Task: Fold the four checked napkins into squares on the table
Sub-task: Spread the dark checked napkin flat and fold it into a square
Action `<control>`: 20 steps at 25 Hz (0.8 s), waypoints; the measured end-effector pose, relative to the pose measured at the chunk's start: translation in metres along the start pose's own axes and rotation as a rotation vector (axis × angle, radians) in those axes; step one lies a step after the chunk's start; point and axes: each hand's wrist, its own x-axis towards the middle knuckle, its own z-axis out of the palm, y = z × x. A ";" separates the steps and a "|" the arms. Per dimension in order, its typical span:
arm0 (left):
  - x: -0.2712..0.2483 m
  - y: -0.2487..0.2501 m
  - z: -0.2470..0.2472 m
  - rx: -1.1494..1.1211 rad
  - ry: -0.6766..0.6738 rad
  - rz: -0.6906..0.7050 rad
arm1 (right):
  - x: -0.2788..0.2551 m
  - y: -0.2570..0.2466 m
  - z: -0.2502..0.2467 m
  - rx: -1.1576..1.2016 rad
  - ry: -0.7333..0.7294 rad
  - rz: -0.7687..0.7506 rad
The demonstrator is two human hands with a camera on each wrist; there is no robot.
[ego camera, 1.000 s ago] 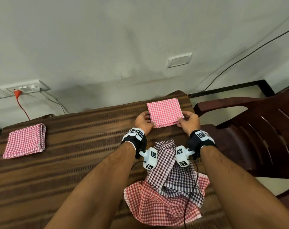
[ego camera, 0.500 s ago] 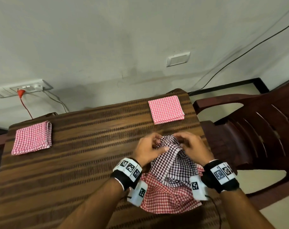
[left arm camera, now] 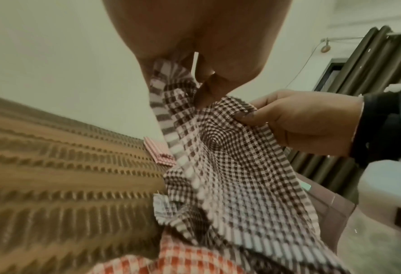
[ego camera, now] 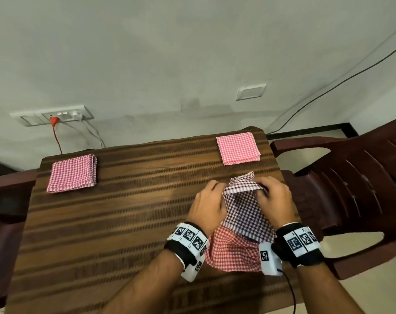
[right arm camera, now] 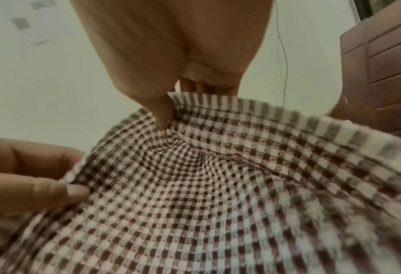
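1. Nearest: a red checked napkin (ego camera: 232, 250) lies crumpled on the table (ego camera: 115, 218) edge, soft woven cloth, unfolded, part covered by the brown one.
2. Above it, a brown checked napkin (ego camera: 244, 209) is lifted off the heap; its lower half drapes over the red one.
3. Left hand (ego camera: 207, 206) pinches the brown napkin's top edge, its grip closed on cloth; right hand (ego camera: 275, 200) pinches the same edge just beside. Likely they are hunting out corners to spread it flat.
4. Table surface: dark wood grain with ribbed stripes.
5. Far right corner: a pink checked square (ego camera: 237, 148), folded, layered edges neat.
6. Far left: a second folded pink square (ego camera: 72, 173). Two done, judging by this.
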 end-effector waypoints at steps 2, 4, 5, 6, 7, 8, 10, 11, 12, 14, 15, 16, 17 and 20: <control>-0.015 -0.001 -0.031 -0.097 0.102 0.071 | -0.006 -0.032 -0.007 -0.022 0.107 -0.060; -0.034 -0.007 -0.070 -0.137 0.205 0.141 | -0.015 -0.065 -0.005 -0.080 0.173 -0.129; -0.044 -0.010 -0.090 -0.132 0.273 0.167 | -0.019 -0.079 -0.003 -0.111 0.194 -0.162; -0.056 -0.016 -0.111 -0.119 0.341 0.192 | -0.025 -0.094 0.002 -0.137 0.208 -0.188; -0.069 -0.023 -0.132 -0.107 0.405 0.210 | -0.030 -0.107 0.008 -0.157 0.217 -0.211; -0.080 -0.031 -0.152 -0.100 0.464 0.216 | -0.036 -0.119 0.015 -0.171 0.218 -0.223; -0.099 -0.052 -0.191 -0.071 0.566 0.196 | -0.045 -0.136 0.028 -0.186 0.216 -0.196; -0.111 -0.066 -0.210 -0.038 0.614 0.179 | -0.051 -0.145 0.034 -0.190 0.211 -0.169; -0.122 -0.081 -0.229 0.000 0.653 0.165 | -0.055 -0.154 0.040 -0.194 0.209 -0.142; -0.147 -0.112 -0.264 0.070 0.709 0.133 | -0.063 -0.171 0.047 -0.196 0.222 -0.123; -0.160 -0.126 -0.281 0.091 0.736 0.110 | -0.066 -0.180 0.050 -0.197 0.234 -0.124; -0.172 -0.139 -0.296 0.102 0.765 0.091 | -0.070 -0.189 0.051 -0.198 0.246 -0.124; -0.180 -0.151 -0.308 0.105 0.795 0.078 | -0.071 -0.196 0.050 -0.197 0.258 -0.122; -0.212 -0.182 -0.341 0.127 0.853 0.043 | -0.076 -0.221 0.051 -0.204 0.277 -0.147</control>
